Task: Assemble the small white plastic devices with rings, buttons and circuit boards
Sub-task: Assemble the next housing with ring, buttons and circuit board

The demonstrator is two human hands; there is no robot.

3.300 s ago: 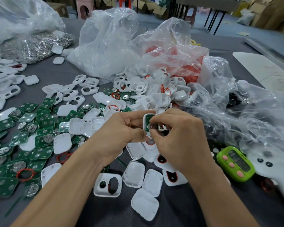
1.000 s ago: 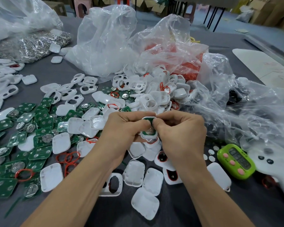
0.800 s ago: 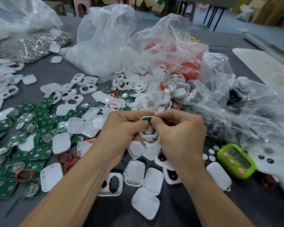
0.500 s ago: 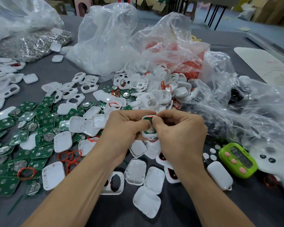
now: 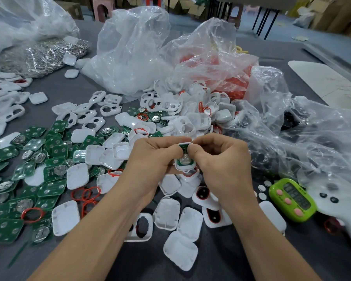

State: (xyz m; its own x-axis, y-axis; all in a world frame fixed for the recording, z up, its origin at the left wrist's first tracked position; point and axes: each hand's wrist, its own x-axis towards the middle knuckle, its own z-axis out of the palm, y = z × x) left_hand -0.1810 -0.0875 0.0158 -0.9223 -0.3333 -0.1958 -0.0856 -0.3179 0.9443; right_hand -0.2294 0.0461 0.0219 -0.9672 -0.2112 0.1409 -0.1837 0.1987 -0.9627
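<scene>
White plastic sits at the centre of the frame: a small white shell (image 5: 183, 169) with a green circuit board (image 5: 184, 161) seated in it, held just above the table. The left hand (image 5: 152, 161) and right hand (image 5: 221, 167) both grip it, fingers curled behind its sides and the two thumbs pressed together on the upper end of the board.

About three seconds earlier the thumbs were apart and the right fingertips picked at the middle of the board. Since then the hands have closed in on each other, and over the last second they have barely shifted.

The shell's long axis runs almost straight up and down the frame. Its open face is turned toward the camera, showing a pale round dome on the lower half of the board.

Below lies a dark grey table (image 5: 231, 262). Loose circuit boards (image 5: 51, 187) cover its left side, with red rings (image 5: 85, 194) beside them. White shells (image 5: 179, 252) are scattered under the forearms and heaped behind the hands. Clear plastic bags (image 5: 130, 47) slump across the upper half, one at upper left over silvery metal parts (image 5: 47, 55). A green timer (image 5: 292, 199) with pink buttons lies at lower right, next to a white handheld device (image 5: 336, 205). Cardboard boxes (image 5: 336, 13) and dark table legs line the top edge.
</scene>
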